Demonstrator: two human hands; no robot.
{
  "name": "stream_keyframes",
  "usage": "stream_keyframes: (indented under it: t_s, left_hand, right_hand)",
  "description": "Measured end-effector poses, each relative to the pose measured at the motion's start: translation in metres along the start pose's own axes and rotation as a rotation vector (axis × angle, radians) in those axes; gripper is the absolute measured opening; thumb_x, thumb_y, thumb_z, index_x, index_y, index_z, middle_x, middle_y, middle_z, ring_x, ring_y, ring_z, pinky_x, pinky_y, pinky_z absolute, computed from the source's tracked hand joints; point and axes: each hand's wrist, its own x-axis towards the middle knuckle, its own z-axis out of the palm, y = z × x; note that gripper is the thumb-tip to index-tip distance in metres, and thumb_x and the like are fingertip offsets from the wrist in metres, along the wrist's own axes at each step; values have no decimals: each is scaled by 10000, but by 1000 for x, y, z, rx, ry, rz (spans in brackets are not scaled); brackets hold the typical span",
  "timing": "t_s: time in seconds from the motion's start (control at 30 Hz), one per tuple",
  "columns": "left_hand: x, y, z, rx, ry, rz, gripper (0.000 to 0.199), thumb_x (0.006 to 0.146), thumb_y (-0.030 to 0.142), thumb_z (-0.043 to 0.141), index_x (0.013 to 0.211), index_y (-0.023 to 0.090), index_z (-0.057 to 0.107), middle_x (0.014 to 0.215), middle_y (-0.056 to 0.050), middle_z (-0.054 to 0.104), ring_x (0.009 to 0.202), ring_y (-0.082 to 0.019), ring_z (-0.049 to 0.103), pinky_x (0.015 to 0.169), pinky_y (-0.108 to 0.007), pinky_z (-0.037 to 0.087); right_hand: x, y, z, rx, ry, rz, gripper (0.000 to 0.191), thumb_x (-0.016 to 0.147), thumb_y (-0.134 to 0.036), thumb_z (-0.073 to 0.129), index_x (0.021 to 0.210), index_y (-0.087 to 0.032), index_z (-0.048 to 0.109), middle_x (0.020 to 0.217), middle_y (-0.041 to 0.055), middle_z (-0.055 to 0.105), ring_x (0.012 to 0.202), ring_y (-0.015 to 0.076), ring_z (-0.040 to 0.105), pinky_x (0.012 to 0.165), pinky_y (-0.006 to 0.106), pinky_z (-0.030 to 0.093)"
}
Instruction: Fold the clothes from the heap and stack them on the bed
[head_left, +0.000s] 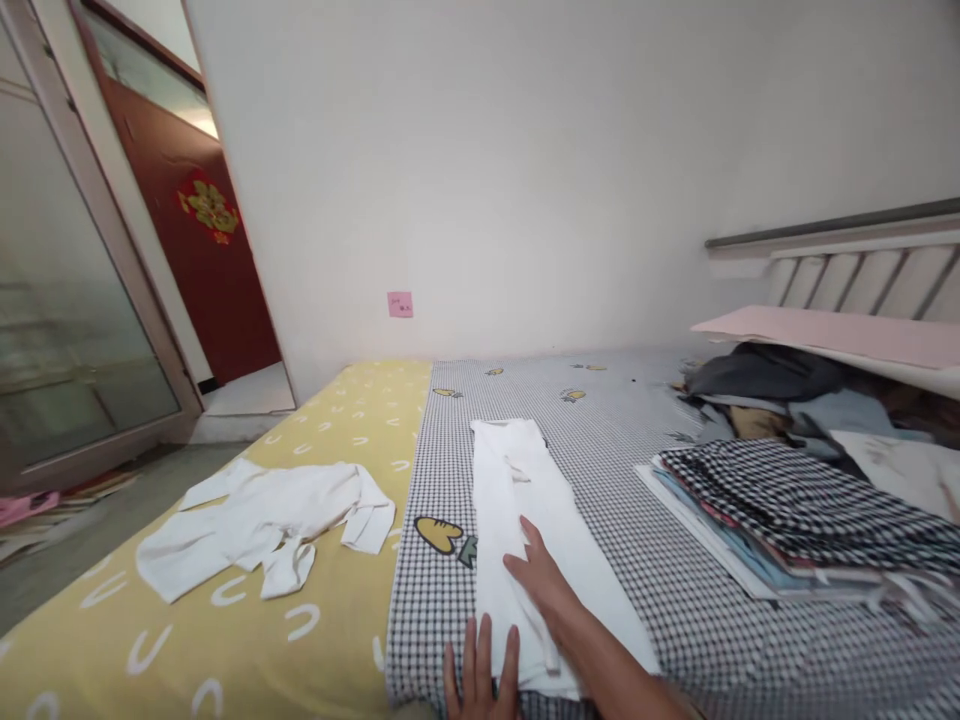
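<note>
A white garment (521, 480), folded into a long narrow strip, lies on the checked bedding before me. My right hand (546, 583) rests on the middle of it, thumb and forefinger stretched apart, the other fingers partly hidden. At the near left corner of the cloth, my left hand (484, 675) lies flat with its fingers spread, touching the edge. A narrow white strap or tie shows beside my right wrist. To the left, another white garment (255, 525), with sleeves and a loose tie, lies spread and rumpled on the yellow bedding.
On the right stands a stack of folded clothes (795, 510), a black-and-white checked piece on top. Behind it are heaped dark and grey clothes (765, 372) under a pink board (840, 332). A white wall (525, 200) bounds the bed's far side; a red-brown door (187, 215) is at far left.
</note>
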Motion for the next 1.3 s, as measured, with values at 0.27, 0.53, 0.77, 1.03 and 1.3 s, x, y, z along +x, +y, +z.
stream_keyframes:
  t_s: [0.27, 0.53, 0.77, 1.03, 1.3]
  left_hand:
    - [-5, -2, -41, -41, -29, 83, 739, 863, 28, 451, 1520, 345, 334, 1577, -86, 414, 1462, -279, 358, 1192, -584, 279]
    - [-1, 0, -60, -18, 2, -21, 648, 897, 64, 453, 1489, 324, 414, 1520, -109, 483, 1468, -291, 341, 1196, -602, 244]
    - [12, -18, -55, -36, 64, 153, 623, 924, 183, 468, 1513, 351, 355, 1555, -58, 447, 1499, -251, 279, 1218, -568, 209]
    - [139, -110, -56, 68, -60, -159, 457, 967, 215, 347, 1350, 262, 591, 1495, -101, 520, 1402, -269, 438, 1142, -571, 336]
    - [125, -135, -4, 162, -73, -141, 485, 936, 243, 377, 1377, 283, 575, 1430, -66, 595, 1322, -274, 510, 1140, -580, 311]
  right_hand:
    - [-115, -9, -66, -247, -241, -7, 378, 792, -373, 556, 1110, -235, 705, 904, 40, 750, 725, 203, 688, 644, 302, 511]
    - [-138, -5, -149, -767, 266, -353, 471, 781, -363, 555, 1227, -269, 673, 1398, 90, 589, 1290, 304, 517, 1092, 478, 378]
    - [-111, -14, -125, -548, 8, -324, 513, 851, -533, 527, 1298, -308, 639, 1345, 84, 638, 1239, 303, 571, 1100, 481, 393]
    - [8, -43, -72, 127, 14, 177, 346, 758, -358, 659, 1078, -226, 661, 1051, 69, 689, 816, 186, 686, 684, 313, 539]
    - [126, -37, -23, 389, 83, 332, 251, 790, -316, 662, 1008, -193, 647, 946, 80, 746, 893, 221, 717, 764, 325, 595]
